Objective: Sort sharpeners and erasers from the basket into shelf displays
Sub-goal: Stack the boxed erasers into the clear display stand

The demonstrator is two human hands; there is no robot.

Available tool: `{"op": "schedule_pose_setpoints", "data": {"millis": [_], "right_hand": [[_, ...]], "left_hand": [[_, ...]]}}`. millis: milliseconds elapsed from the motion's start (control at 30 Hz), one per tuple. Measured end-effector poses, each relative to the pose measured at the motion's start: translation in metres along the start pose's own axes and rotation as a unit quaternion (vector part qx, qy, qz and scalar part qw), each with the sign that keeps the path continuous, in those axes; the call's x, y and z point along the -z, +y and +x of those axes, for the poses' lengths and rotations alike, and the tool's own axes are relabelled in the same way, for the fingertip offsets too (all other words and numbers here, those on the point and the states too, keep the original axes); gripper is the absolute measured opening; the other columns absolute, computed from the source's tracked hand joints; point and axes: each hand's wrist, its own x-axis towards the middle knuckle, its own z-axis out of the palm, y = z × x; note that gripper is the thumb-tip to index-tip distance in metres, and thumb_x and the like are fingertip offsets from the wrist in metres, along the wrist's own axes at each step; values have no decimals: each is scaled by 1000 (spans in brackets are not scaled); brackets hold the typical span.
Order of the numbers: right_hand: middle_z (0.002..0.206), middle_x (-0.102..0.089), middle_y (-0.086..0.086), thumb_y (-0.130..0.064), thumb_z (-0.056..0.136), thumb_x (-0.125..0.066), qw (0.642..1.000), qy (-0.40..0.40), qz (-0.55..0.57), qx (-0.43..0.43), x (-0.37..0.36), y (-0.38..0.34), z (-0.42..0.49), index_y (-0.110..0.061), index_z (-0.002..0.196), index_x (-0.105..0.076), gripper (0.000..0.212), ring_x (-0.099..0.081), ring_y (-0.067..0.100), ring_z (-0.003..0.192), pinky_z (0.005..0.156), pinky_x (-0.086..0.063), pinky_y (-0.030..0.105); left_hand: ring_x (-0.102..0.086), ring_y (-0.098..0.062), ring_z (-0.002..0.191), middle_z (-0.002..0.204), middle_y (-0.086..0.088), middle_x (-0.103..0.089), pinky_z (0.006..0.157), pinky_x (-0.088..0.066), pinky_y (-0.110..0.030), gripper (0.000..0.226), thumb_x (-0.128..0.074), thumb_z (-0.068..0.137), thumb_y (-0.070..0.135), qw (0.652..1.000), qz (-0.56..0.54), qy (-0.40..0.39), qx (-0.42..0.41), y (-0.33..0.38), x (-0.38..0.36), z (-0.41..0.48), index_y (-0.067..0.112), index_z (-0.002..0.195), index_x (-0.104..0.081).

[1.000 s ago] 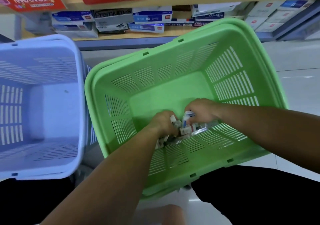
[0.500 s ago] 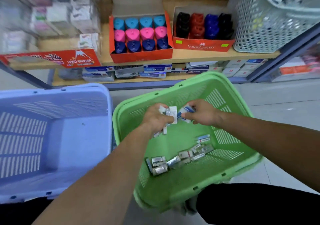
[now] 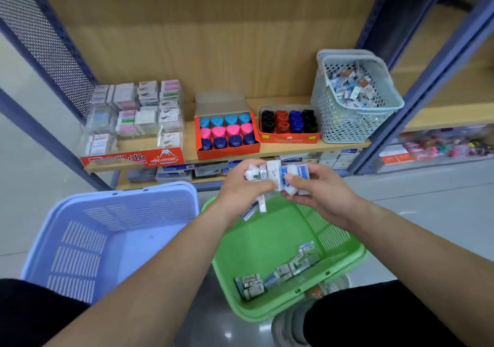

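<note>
Fingers (image 3: 267, 185) of both hands pinched erasers (image 3: 283, 177); I counted two baskets, green (image 3: 347, 242) and blue (image 3: 112, 205), on tiled floor (image 3: 427, 202).

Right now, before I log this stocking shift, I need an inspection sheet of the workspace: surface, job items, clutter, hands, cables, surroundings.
Surface: wooden shelf holding the displays; grey floor below.
Job's things: green basket with some wrapped erasers left at its bottom; orange sharpener box with blue, pink and navy rows; Faber-Castell box of dark sharpeners; Hard Eraser display.
Clutter: blue basket, nothing seen inside; grey mesh basket full of small packs.
Hands: left hand and right hand both raised above the green basket, each clutching erasers.
Cables: nothing seen.
Surroundings: boxed stock on the lower shelf; blue metal uprights.
</note>
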Motion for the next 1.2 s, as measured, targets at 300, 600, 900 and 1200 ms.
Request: {"op": "schedule_pose_setpoints", "data": {"millis": [300, 600, 900, 1200], "right_hand": [[101, -77, 9, -18, 91, -73, 990, 47, -106, -78, 13, 7, -11, -10, 103, -71, 15, -73, 23, 95, 79, -58, 36], [82, -71, 16, -14, 91, -72, 966, 34, -240, -90, 36, 49, 20, -10, 79, -71, 13, -64, 20, 80, 82, -54, 35], [95, -67, 14, -13, 104, -49, 993, -13, -63, -97, -1, 40, 19, -9, 104, -60, 12, -72, 28, 79, 79, -61, 41], [102, -71, 14, -14, 90, -75, 995, -37, -86, -31, -11, 33, 4, -5, 106, -64, 22, -73, 23, 78, 80, -63, 41]], "left_hand": [[-65, -18, 95, 106, 3, -67, 81, -51, -27, 39, -83, 81, 20, 998, 40, -47, 5, -12, -14, -11, 21, 114, -63], [-67, -27, 101, 107, -4, -69, 96, -52, -46, 35, -79, 84, 26, 996, 5, -28, 87, -76, -42, 17, 25, 114, -62], [-72, -25, 85, 98, -16, -73, 82, -55, -43, 31, -79, 86, 27, 990, -117, 53, 64, -52, -23, 30, 13, 109, -64], [-69, -17, 81, 93, -3, -73, 81, -56, -38, 26, -72, 91, 31, 988, -119, 88, 38, -44, -30, 21, 15, 108, -61]]}}
